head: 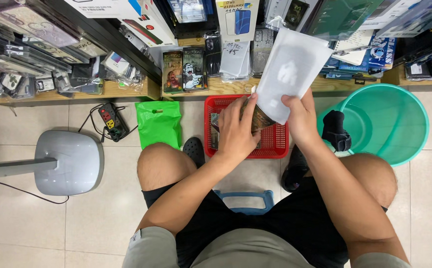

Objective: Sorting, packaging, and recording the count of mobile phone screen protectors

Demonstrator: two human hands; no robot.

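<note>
Seated low, both hands on one packet over the red basket

Person sits on a small blue stool [244,200], knees apart, so the red basket [280,144] sits on the floor between the feet, right under the hands. Whatever slips would probably drop into it rather than onto the tiles.

Left hand [235,131]: fingers curled down over a dark packet [260,120], closed around its lower end. Grip looks firm; thumb side is hidden behind the packet, so I cannot tell how the thumb lies.

Right hand [299,116]: pinched shut on the lower edge of a white sleeve [290,72], thumb on the near face, fingers behind. Sleeve stands up and tilts away to the right, its lower end meeting the dark packet. Whether the packet is partly inside the sleeve cannot be told from this angle.

Both things are held just above the basket's far half, close to the shelf [226,88] edge.

Around:
- Shelf runs across the top, packed with flat boxed and bagged goods, all stood or stacked face-out within arm's reach of the seat.
- Green bag [159,123] lies on the floor just left of the basket.
- Teal tub [399,124] stands to the right, beside the right knee; a black item [336,131] hangs over its near rim.
- Power strip [110,120] lies on the tiles near the shelf foot, well left.
- Grey fan base [69,161] sits far left, apart from the work.
- Black clogs [194,149] on the feet, either side of the basket.
</note>
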